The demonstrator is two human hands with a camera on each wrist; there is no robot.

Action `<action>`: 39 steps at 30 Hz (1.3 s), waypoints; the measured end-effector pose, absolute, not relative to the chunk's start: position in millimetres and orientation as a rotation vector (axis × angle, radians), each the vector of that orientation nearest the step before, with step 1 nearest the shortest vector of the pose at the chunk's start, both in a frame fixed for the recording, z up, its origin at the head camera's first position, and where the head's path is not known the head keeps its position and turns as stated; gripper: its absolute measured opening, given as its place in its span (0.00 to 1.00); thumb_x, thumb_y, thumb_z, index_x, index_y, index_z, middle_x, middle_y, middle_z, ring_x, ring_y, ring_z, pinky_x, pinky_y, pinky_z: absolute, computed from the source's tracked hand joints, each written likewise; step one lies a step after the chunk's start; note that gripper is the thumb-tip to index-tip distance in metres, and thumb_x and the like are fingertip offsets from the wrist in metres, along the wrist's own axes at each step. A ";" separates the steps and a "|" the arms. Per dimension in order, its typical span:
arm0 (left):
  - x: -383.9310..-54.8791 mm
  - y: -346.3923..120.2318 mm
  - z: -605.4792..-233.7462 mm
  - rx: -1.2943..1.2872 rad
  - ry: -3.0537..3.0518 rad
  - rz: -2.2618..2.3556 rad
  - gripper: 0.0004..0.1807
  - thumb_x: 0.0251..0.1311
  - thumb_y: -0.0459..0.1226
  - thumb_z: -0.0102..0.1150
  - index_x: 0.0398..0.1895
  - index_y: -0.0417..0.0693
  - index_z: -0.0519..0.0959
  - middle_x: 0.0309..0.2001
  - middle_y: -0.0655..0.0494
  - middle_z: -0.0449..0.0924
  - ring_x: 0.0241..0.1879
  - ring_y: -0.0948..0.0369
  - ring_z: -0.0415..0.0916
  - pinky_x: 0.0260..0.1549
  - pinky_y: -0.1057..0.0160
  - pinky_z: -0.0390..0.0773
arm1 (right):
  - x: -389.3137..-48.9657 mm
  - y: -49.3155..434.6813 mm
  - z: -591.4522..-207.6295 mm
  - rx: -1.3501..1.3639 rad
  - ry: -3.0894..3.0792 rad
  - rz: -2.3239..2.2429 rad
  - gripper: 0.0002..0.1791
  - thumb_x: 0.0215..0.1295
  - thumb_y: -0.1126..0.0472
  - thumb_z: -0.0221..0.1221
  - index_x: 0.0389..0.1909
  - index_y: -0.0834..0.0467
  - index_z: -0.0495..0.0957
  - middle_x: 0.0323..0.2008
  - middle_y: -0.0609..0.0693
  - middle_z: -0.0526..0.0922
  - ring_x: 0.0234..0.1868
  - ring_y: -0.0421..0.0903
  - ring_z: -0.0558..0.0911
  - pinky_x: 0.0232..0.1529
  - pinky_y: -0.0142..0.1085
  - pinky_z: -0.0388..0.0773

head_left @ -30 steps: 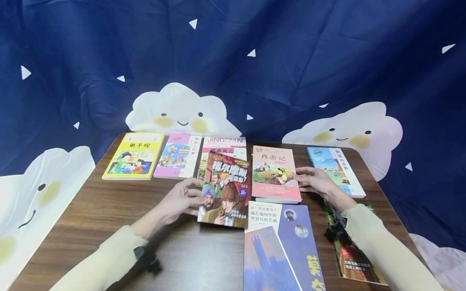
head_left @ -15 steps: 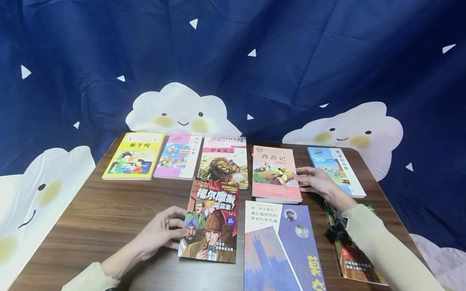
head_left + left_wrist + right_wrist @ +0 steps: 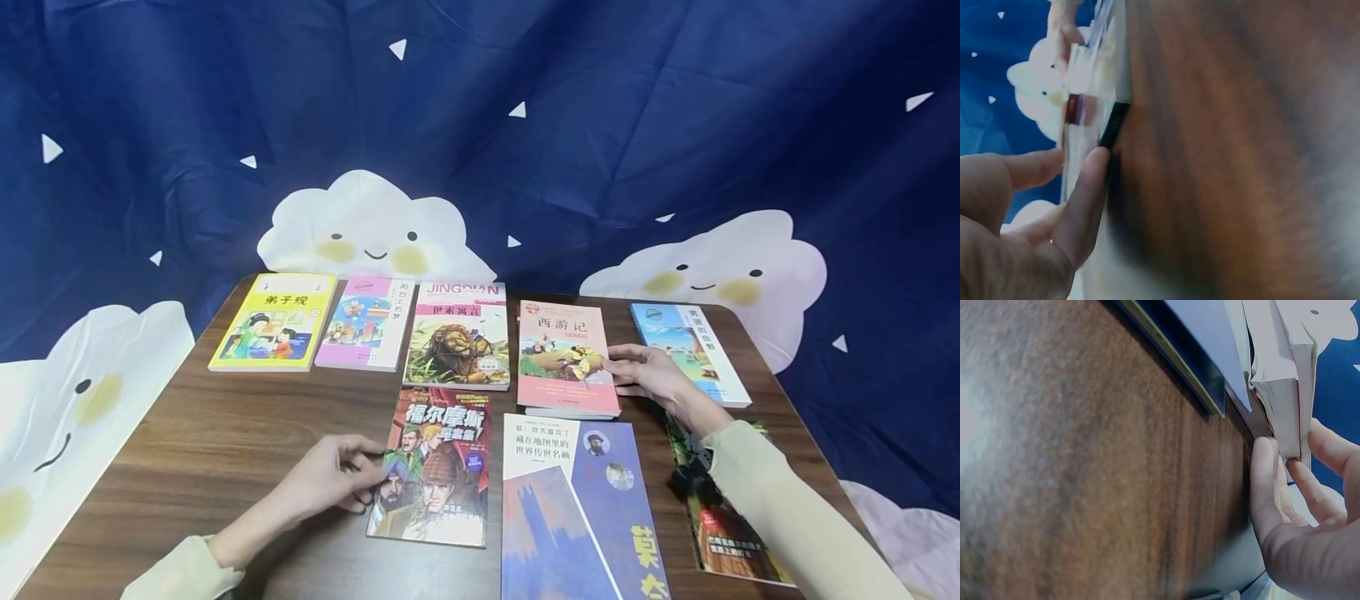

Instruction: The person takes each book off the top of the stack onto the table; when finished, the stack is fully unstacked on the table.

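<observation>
Along the left edge of a comic-style book with a man in a deerstalker on its cover, my left hand pinches the book between thumb and fingers. That book lies cover up, or nearly flat, at the table's middle. My right hand grips the right edge of a pink book, which has at least one more book beneath it. In the right wrist view, thumb and fingers close on thick page blocks. A lion-cover book lies just beyond the comic-style book.
A large purple book lies right of the comic-style book. A yellow book, a pink-purple book and a blue-white book line the back of the wooden table. A dark-covered book is partly under my right forearm.
My left hand has drawn the comic-style book toward me and left, off the lion-cover book, then lowered it toward the table. The right hand stays at the pink book.
</observation>
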State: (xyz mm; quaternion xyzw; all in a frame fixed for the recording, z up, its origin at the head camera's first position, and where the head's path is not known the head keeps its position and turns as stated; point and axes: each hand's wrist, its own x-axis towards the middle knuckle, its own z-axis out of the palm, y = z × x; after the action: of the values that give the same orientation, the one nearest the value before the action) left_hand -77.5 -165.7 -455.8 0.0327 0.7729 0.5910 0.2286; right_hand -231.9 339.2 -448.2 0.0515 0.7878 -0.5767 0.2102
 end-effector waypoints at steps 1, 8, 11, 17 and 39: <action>-80.8 -165.5 -453.4 0.081 2.150 1.620 0.29 0.65 0.33 0.70 0.65 0.25 0.73 0.37 0.44 0.87 0.27 0.59 0.84 0.29 0.55 0.94 | -231.8 339.0 -448.1 0.146 2.192 -1.604 0.41 0.76 0.52 0.64 0.80 0.66 0.59 0.37 0.36 0.89 0.40 0.38 0.89 0.45 0.33 0.92; -114.1 -137.2 -445.6 0.038 2.153 1.699 0.24 0.68 0.34 0.67 0.63 0.30 0.76 0.43 0.40 0.87 0.30 0.59 0.86 0.33 0.57 0.95 | -231.3 339.7 -447.7 0.150 2.200 -1.604 0.40 0.76 0.53 0.64 0.80 0.66 0.59 0.37 0.35 0.89 0.39 0.37 0.89 0.44 0.33 0.92; -130.2 -114.7 -448.8 0.031 2.091 1.769 0.23 0.68 0.32 0.66 0.62 0.30 0.76 0.43 0.38 0.87 0.30 0.59 0.87 0.34 0.58 0.95 | -231.4 340.2 -447.8 0.147 2.200 -1.605 0.40 0.77 0.52 0.63 0.80 0.66 0.59 0.37 0.36 0.89 0.39 0.37 0.89 0.45 0.33 0.92; -160.3 -67.5 -453.6 0.085 2.048 1.806 0.22 0.70 0.31 0.65 0.64 0.33 0.76 0.45 0.39 0.86 0.31 0.59 0.88 0.37 0.59 0.95 | -232.2 340.2 -448.2 0.150 2.193 -1.609 0.41 0.76 0.52 0.64 0.79 0.66 0.59 0.37 0.36 0.89 0.40 0.38 0.89 0.45 0.33 0.93; -211.0 23.4 -451.0 0.000 1.932 1.851 0.29 0.68 0.30 0.67 0.70 0.33 0.71 0.54 0.37 0.87 0.41 0.54 0.91 0.42 0.60 0.95 | -232.7 339.4 -449.1 0.172 2.186 -1.611 0.42 0.75 0.52 0.65 0.80 0.66 0.59 0.37 0.37 0.89 0.39 0.38 0.89 0.44 0.33 0.93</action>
State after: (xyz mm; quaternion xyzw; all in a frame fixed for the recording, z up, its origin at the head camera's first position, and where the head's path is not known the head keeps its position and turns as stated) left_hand -211.0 23.4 -451.0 0.0002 0.7026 0.6731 0.2309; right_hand -232.7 339.4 -449.1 0.0618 0.7857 -0.5789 0.2089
